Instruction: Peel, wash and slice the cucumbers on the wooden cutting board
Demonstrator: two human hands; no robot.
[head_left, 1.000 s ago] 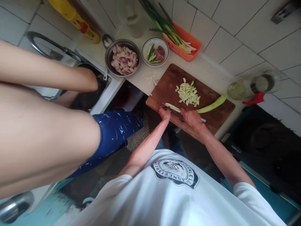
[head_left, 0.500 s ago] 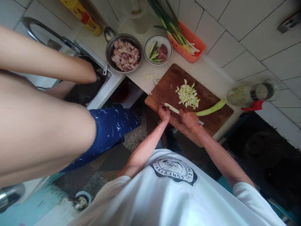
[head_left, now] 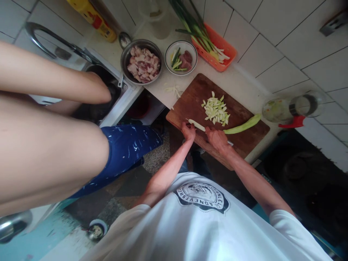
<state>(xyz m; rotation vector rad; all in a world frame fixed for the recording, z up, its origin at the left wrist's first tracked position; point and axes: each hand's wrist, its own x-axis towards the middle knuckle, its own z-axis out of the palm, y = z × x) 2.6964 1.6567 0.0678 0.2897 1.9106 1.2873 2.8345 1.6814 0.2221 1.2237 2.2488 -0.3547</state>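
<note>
My left hand [head_left: 188,131] is closed at the near-left edge of the wooden cutting board [head_left: 190,95], its fingers on one end of a pale vegetable strip [head_left: 197,125]. My right hand [head_left: 216,138] is wrapped round a knife; only the silver end of the knife's handle [head_left: 230,143] sticks out behind the palm, and its blade is hard to make out. That hand also meets the strip's other end. Beyond both hands lies a heap of chopped pale green pieces [head_left: 216,109]. A long, light green vegetable [head_left: 243,125] stretches rightward from beside my right hand.
Behind the board stand a metal bowl of cut meat [head_left: 144,64], a plate [head_left: 168,58] with meat and scallion, and an orange basket [head_left: 227,65] of scallions. A glass jug [head_left: 276,110] stands right. At left, another person's arm [head_left: 62,85] reaches into the sink.
The other person's forearm sits a little lower at the sink. My hands keep nearly the same place on the board, and the whole view has shifted slightly.
</note>
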